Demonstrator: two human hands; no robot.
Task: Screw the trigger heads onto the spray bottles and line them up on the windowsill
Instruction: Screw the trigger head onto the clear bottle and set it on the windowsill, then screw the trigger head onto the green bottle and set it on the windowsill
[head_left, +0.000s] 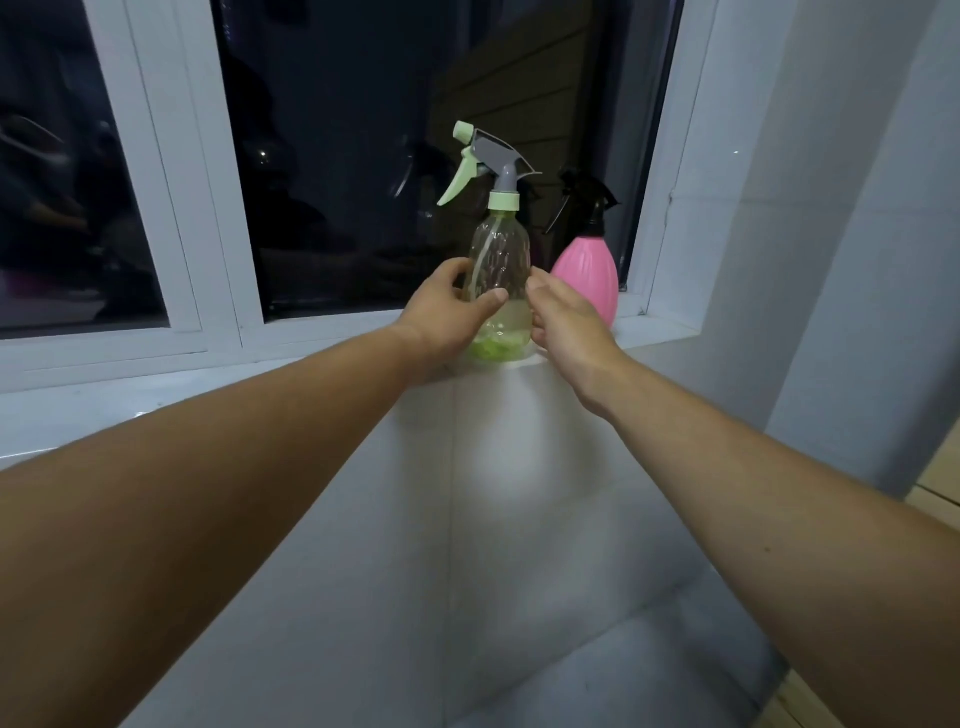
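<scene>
Fingers (470, 306) of our left hand (447, 322) curl around the clear bottle (500, 260); our right hand (563, 317) touches its other side, half open. It stands on the windowsill (156, 395), just beside the pink bottle (587, 280). Both wear trigger heads, so we judge only straightening remains. Clear ribbed plastic with a green base; the pink one bulbous, matte.
</scene>
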